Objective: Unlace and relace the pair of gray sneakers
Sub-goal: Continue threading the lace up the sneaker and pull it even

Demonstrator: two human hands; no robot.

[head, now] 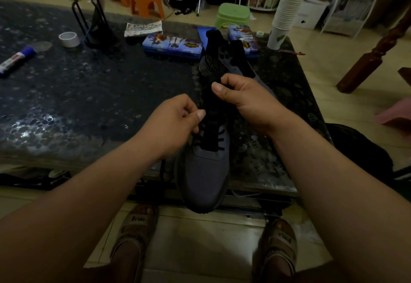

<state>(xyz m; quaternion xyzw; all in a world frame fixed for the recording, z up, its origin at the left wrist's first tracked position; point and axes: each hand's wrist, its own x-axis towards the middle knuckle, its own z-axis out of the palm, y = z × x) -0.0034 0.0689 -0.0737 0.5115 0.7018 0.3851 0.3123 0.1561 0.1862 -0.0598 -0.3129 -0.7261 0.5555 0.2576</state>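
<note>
Both hands are closed in small pinches over the near sneaker [201,171], which lies on the front edge of the dark speckled table [89,86] with its toe hanging out over the edge toward the person. The left hand [178,119] has thumb and forefinger nipped on the black lace [219,142] at the shoe's left side, about where the upper eyelets sit, and a dark strand hangs loose below that wrist. The right hand [244,99] pinches dark material at the top of the shoe's throat; the light is too dim to tell lace from tongue. That hold looks meant to keep the shoe steady and the tongue lifted, so the other hand can work the lace through a hole. The lower rows are crossed and seated while the upper part looks open, so I judge the shoe to be mid-lacing, though whether the lace is going in or coming out cannot be read. The second sneaker [222,60] waits just behind the first, heel end farthest away, close enough to take up next; its lacing is not legible. Farther back lie two blue pencil cases [172,45], with a tape roll [69,39] and a glue stick [16,60] off to the left, and a stack of paper cups [287,9] at the far right corner, all well apart from the work.
</note>
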